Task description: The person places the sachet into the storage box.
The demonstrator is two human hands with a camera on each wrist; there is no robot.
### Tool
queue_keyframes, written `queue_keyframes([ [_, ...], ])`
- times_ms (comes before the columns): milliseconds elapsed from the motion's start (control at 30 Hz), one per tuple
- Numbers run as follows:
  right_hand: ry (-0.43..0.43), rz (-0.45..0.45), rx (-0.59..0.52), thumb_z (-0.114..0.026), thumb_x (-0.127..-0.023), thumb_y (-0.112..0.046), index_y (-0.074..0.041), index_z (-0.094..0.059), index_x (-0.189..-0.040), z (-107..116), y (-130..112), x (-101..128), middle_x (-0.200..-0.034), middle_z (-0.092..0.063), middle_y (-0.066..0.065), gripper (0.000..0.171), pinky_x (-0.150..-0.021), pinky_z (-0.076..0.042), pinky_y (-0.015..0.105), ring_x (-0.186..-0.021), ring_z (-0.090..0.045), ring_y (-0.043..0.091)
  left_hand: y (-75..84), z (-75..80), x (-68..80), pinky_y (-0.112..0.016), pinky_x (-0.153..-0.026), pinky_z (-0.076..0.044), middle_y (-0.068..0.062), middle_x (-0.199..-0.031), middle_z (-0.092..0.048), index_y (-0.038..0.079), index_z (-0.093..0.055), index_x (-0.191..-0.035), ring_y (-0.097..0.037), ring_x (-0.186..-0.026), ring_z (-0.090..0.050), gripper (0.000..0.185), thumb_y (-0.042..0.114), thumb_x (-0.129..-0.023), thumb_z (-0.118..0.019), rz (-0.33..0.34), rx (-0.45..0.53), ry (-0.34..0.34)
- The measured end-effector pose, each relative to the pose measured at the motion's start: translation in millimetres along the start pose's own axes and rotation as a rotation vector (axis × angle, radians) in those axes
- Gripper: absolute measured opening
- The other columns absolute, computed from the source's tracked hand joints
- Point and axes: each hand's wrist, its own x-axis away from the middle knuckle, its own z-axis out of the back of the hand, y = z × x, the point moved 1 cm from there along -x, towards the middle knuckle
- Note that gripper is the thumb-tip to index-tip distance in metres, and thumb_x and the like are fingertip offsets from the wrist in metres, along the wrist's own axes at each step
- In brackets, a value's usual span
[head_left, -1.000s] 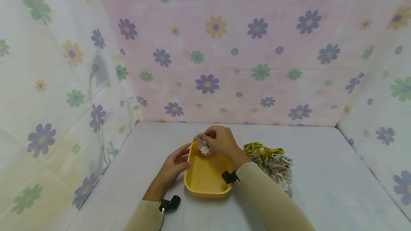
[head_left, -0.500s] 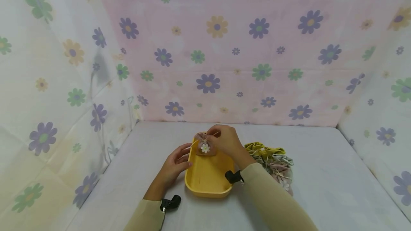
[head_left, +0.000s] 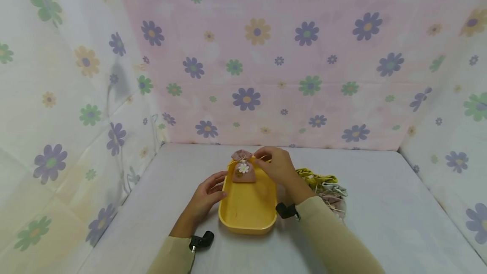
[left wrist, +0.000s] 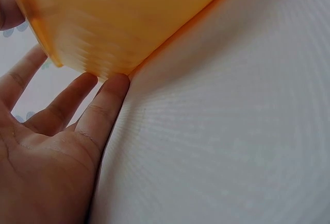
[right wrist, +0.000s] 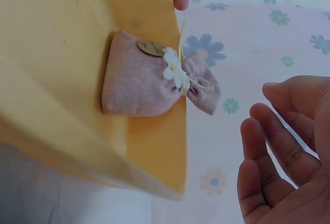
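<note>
A pinkish drawstring pouch [head_left: 244, 176] with a white flower and a small wooden tag leans upright inside the yellow tray [head_left: 247, 215], against its far wall. Its gathered neck sticks out above the rim. My right hand [head_left: 277, 165] is just right of the pouch, near the tray's far right corner. In the right wrist view, the right hand [right wrist: 289, 154] has loosely bent fingers, apart from the pouch [right wrist: 142, 77], with nothing in them. My left hand [head_left: 207, 193] rests along the tray's left side. Its fingertips touch the outer wall of the tray [left wrist: 118, 23] in the left wrist view.
A heap of drawstring pouches [head_left: 323, 189] in yellow, grey-green and pink lies right of the tray, partly behind the right forearm. The white table [head_left: 388, 206] is bordered by flower-print cloth [head_left: 289, 109] at the back and sides.
My right hand has let go of the pouch's neck and moved right, away from it. The pouch now stands against the far wall with its top raised. The left hand has stayed put.
</note>
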Motion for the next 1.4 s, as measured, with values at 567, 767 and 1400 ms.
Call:
queue_keyframes([
  [567, 0.048, 0.083, 0.089, -0.076, -0.095, -0.024, -0.023, -0.075, -0.111, 35, 3, 16, -0.109, -0.075, -0.005, 0.017, -0.086, -0.06, 0.044, -0.098, -0.072, 0.016, -4.2, 0.9, -1.8, -0.037, -0.11, -0.051, -0.003, -0.159, -0.046, 0.023, -0.051, -0.151, -0.032, -0.145, -0.049, 0.062, 0.006, -0.094, -0.069, -0.006, -0.001, -0.016],
  [767, 0.06, 0.123, 0.117, -0.077, -0.094, -0.025, -0.022, -0.074, -0.112, 49, 6, 31, -0.109, -0.075, -0.003, 0.018, -0.085, -0.059, 0.043, -0.097, -0.071, 0.015, -6.6, 3.2, -2.2, -0.036, -0.109, -0.052, -0.003, -0.159, -0.046, 0.023, -0.051, -0.151, -0.032, -0.144, -0.05, 0.063, 0.006, -0.093, -0.069, -0.009, -0.012, -0.015],
  [1400, 0.11, 0.146, 0.157, -0.078, -0.094, -0.024, -0.026, -0.073, -0.115, 99, 22, 82, -0.108, -0.074, -0.011, 0.022, -0.086, -0.059, 0.043, -0.095, -0.069, 0.008, -8.5, 4.0, -4.8, -0.033, -0.106, -0.054, -0.004, -0.158, -0.048, 0.021, -0.052, -0.151, -0.031, -0.142, -0.052, 0.063, 0.006, -0.093, -0.07, -0.009, 0.011, -0.012],
])
